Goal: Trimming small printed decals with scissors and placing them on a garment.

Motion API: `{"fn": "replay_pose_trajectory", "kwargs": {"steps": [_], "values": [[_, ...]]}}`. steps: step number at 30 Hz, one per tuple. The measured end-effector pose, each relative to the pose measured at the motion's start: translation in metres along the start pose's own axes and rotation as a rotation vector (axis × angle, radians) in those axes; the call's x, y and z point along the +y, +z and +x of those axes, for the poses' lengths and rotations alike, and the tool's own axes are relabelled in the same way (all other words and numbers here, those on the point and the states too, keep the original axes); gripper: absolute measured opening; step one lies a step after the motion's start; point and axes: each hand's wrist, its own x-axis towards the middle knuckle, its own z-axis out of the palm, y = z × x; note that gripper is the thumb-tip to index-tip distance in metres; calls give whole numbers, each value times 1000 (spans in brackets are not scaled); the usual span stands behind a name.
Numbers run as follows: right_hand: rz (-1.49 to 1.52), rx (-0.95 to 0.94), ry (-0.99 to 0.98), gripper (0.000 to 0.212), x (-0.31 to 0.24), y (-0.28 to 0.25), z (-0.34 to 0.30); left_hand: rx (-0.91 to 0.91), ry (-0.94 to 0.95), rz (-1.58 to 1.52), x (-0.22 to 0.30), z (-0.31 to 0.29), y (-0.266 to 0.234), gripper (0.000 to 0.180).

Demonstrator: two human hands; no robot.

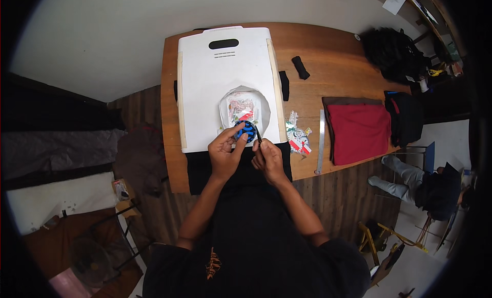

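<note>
My left hand (224, 152) pinches a round blue-and-black patterned piece (245, 131) between thumb and fingers. My right hand (268, 160) is closed round a slim dark pointed tool (258, 135), whose tip meets the piece's right edge; its exact kind is too small to tell. Both hands are over the near edge of a white board (225, 72) with a slot-shaped hole at its far end. Just beyond the piece, a round white recess (264, 106) in the board holds clear plastic and printed scraps (242, 106). Black cloth (200, 167) hangs below the board's near edge.
Right of the board lie cut printed stickers (297, 139), a metal ruler (321, 139) and folded red cloth (359, 131) on the wooden table (328, 47). A small black roll (300, 67) and a black bag (392, 54) are farther back. Another person (435, 190) is at far right.
</note>
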Motion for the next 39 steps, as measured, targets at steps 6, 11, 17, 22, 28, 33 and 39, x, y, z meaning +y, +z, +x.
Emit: {"fn": "replay_pose_trajectory", "kwargs": {"steps": [6,11,17,22,28,33,39], "values": [[12,2,18,36,4,-7,-2,-6,5,23,0,1,3,33],[16,6,37,35,-2,-1,-1,-7,11,-5,-2,0,0,33],[23,15,66,35,6,-7,-4,-6,-17,-7,-2,1,1,34],[20,6,63,35,6,-7,-4,-7,-7,0,-2,0,1,34],[20,0,45,35,1,-3,-3,-9,1,10,-1,0,1,35],[23,0,51,34,6,-6,-4,-7,2,6,-1,-1,1,36],[10,14,32,34,0,-3,-1,-5,27,33,-4,1,-1,34]]}}
